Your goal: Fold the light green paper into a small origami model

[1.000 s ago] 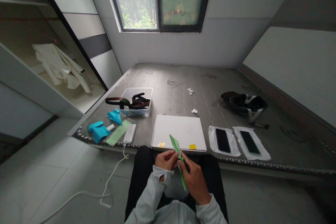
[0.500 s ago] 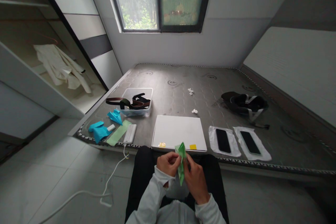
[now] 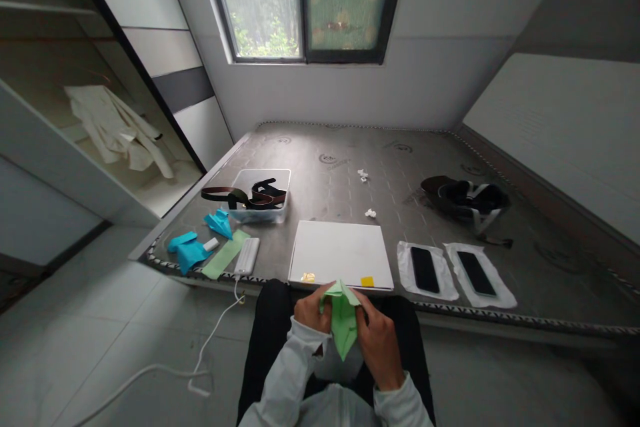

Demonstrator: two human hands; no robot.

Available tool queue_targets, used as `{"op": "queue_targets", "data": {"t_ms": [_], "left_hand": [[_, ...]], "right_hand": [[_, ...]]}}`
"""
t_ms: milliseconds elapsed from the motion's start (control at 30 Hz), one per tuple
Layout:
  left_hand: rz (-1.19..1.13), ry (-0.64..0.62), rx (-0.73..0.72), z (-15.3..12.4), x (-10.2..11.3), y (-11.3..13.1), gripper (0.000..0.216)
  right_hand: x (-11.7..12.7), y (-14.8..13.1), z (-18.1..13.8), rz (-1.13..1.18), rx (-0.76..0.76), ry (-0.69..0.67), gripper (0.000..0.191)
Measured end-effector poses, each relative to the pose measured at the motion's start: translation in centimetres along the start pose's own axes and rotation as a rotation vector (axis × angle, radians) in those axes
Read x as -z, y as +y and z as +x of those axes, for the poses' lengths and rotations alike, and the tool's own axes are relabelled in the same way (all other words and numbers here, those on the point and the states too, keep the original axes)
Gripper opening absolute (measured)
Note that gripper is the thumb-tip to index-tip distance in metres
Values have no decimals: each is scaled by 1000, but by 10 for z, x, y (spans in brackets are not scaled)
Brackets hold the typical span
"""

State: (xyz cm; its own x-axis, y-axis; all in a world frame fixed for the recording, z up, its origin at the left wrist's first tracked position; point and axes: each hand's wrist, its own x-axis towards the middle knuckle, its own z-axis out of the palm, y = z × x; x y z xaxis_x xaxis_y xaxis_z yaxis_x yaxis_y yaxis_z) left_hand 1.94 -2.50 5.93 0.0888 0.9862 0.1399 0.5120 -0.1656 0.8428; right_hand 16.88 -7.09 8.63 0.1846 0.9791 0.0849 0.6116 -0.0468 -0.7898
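We are gripping the green paper (image 3: 343,320) between both hands over our lap, just off the mattress (image 3: 350,173) near edge: left hand (image 3: 311,310) pinching its left side, right hand (image 3: 379,341) clasping its right.

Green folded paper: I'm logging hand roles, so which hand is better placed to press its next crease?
Probably the right hand: its fingers lie along the green folded paper, while the left hand only pinches the top corner.

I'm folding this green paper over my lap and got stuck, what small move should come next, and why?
Probably press the spread flaps flat: the green paper is opened between the left hand and right hand, unsupported in the air, with the white board just ahead.
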Motion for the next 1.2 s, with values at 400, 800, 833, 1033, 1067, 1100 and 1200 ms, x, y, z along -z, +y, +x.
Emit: {"op": "queue_targets", "data": {"t_ms": [400,800,833,1033,1067,1100,1200], "left_hand": [[-428,68,148,4,5,-6,23],[-342,-128,-388,1,7,-4,8],[-350,-123,-382,0,7,-1,10],[-612,-294,-170,0,17,1,28],[-688,-334,-109,1,17,-2,31],[-749,-351,-36,1,16,-4,35],[-756,-330,199,2,9,-11,49]], "right_hand": [[10,8,1,440,-204,30,32],[16,15,8,848,-406,-232,59],[14,16,8,823,-412,-217,58],[13,20,9,691,-380,-126,50],[14,21,9,662,-368,-130,50],[15,21,9,637,-357,-137,49],[16,22,8,617,-336,-171,49]]}}
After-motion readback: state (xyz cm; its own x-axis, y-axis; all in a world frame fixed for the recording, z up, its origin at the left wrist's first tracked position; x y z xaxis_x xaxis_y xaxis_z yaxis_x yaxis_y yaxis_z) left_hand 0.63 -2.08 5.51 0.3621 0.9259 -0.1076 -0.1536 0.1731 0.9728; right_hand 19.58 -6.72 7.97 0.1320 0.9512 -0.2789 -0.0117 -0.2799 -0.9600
